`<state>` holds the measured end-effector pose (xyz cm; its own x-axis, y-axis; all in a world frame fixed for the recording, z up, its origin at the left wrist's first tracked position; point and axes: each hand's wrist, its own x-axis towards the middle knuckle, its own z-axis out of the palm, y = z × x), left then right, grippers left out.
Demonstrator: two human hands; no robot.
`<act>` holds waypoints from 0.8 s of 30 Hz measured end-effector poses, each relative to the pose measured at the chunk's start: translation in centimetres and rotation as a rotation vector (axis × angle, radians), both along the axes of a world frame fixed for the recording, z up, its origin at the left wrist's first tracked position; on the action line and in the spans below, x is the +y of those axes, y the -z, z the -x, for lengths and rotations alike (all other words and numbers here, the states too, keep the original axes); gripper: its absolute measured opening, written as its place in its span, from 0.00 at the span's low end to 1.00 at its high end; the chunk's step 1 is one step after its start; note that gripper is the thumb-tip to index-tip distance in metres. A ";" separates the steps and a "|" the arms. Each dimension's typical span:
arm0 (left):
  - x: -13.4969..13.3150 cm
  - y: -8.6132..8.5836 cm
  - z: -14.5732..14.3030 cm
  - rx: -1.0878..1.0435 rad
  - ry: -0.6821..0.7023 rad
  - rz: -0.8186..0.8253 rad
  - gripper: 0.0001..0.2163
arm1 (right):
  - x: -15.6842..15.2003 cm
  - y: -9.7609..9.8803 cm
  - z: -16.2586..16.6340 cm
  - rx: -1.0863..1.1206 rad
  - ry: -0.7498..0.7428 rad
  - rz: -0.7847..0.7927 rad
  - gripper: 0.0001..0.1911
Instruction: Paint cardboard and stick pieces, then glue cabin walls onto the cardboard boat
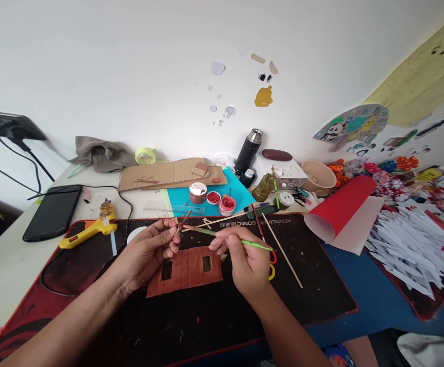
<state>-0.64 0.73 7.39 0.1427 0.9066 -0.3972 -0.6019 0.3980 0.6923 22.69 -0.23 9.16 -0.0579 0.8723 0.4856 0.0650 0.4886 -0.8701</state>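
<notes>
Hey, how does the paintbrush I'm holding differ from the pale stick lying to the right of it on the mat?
The paintbrush is in your right hand, above the mat; the pale stick lies on the mat. The paintbrush has a bright green handle, while the pale stick is a plain light tan. Both are long and thin.

Just above the red-brown panel [193, 279], the fingers [167, 236] of the left hand [148, 250] hide much of a thin brown stick piece [186, 218], leaving its full shape unclear, and cover the panel's upper left corner. At the panel's right, the right hand [246, 262] hides part of the green paintbrush [257, 245] and the scissor handles [274, 257]. Far left of the panel, the picture's edge crops the power strip [11, 125]; far to its upper right, the yellow wall sheet [416, 74].
</notes>
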 end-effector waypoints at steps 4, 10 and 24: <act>0.0 -0.2 -0.1 0.010 -0.003 -0.007 0.20 | 0.1 -0.1 0.1 0.027 0.072 0.036 0.17; 0.0 -0.4 -0.2 0.090 -0.013 -0.028 0.23 | 0.0 -0.3 0.1 -0.006 -0.007 0.009 0.16; -0.2 -0.7 -0.4 0.242 -0.017 -0.131 0.27 | 0.2 -0.2 0.0 0.013 0.073 0.010 0.15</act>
<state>-0.22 0.51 8.08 0.0426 0.9539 -0.2971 -0.4183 0.2871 0.8617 22.71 -0.02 9.38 0.0129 0.8787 0.4771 0.0887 0.4743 -0.8759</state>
